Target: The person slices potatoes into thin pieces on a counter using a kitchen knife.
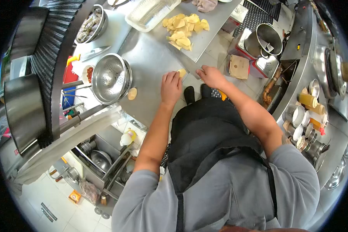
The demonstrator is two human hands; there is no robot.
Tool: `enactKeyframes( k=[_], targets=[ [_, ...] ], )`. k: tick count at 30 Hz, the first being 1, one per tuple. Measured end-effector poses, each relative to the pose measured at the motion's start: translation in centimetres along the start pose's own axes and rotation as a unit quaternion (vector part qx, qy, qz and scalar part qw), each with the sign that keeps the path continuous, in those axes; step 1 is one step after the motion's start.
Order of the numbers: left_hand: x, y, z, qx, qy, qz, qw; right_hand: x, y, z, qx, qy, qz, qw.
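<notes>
My left hand (171, 88) rests over the steel counter (143, 62) near its front edge, its fingers together on a pale yellow piece (182, 72). To the right, my right hand (211, 76) is closed round the handle end of a wide knife (185, 60), whose blade points up and left across the counter. A pile of thin pale yellow slices (183, 29) lies beyond the blade. One more pale piece (132, 93) sits left of my left hand, beside a steel colander (109, 77).
A white plastic basket (150, 13) and a cloth (205, 4) lie at the back. Upper left are a bowl of grey food (91, 25) and another knife (96, 52). A large pot (267, 38) stands right, with bottles (307, 99) and small bowls (297, 116) on a shelf.
</notes>
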State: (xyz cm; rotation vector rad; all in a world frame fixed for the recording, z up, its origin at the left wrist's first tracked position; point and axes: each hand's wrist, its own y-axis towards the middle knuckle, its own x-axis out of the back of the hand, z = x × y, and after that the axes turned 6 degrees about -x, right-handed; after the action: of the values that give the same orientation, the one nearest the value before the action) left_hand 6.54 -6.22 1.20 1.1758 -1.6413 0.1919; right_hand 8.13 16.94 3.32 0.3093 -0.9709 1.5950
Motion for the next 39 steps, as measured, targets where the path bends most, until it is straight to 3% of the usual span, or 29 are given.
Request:
enactKeyframes(
  k=[12,39],
  targets=[
    [-1.3,-0.8,-0.1,0.017,-0.003,-0.039,0.999,-0.7,1.1,-1.1,-0.016,0.038,0.084,0.996],
    [-1.5,-0.6,0.0,-0.001,0.009,-0.058,0.998,-1.8,0.6,-0.7,0.007,0.025,0.070,0.997]
  ],
)
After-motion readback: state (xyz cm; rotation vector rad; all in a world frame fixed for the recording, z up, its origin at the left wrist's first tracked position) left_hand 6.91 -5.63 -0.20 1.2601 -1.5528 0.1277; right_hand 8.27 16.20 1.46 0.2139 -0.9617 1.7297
